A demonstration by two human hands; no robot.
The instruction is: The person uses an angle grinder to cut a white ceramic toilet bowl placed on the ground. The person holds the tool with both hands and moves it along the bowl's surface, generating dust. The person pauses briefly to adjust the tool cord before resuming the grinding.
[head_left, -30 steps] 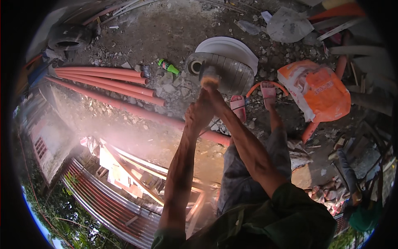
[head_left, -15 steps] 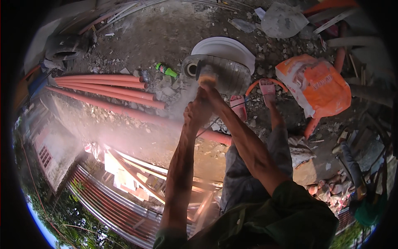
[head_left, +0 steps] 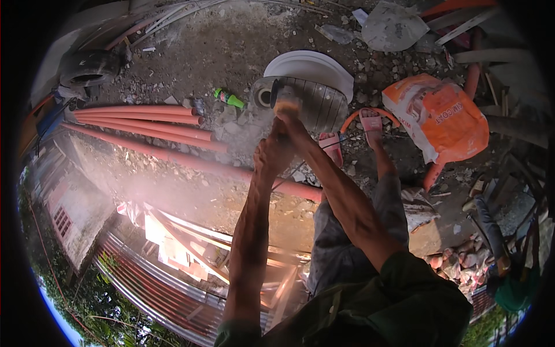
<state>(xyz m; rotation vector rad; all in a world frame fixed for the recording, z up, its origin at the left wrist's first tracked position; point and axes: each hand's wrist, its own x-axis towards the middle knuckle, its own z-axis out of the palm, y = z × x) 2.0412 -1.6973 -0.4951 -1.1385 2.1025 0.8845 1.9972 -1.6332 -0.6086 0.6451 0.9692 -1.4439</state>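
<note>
Both arms reach forward to an angle grinder (head_left: pixel 287 107) with an orange body and a dark disc at its far end. My right hand (head_left: pixel 293 126) is wrapped round its front part. Closer to me, my left hand (head_left: pixel 272 157) is closed round its rear; the fingers are partly hidden. The disc sits over a grey object with dark parallel lines (head_left: pixel 324 104), near the pale round ring (head_left: pixel 263 97) at its left end. Whether the disc touches it I cannot tell. Behind rises a white curved basin-like piece (head_left: pixel 312 62). Pale dust hangs left of my hands.
Several orange pipes (head_left: pixel 144 118) lie at left, with a green bottle (head_left: pixel 229 98) beyond their ends. My sandalled feet (head_left: pixel 373 124) stand close to the lined object. An orange and white sack (head_left: pixel 442 118) lies at right, and a tire (head_left: pixel 89 68) at far left. Rubble covers the ground.
The view has shifted very slightly. Both hands stay on the grinder in nearly the same place, and the dust at left has thinned a little.
</note>
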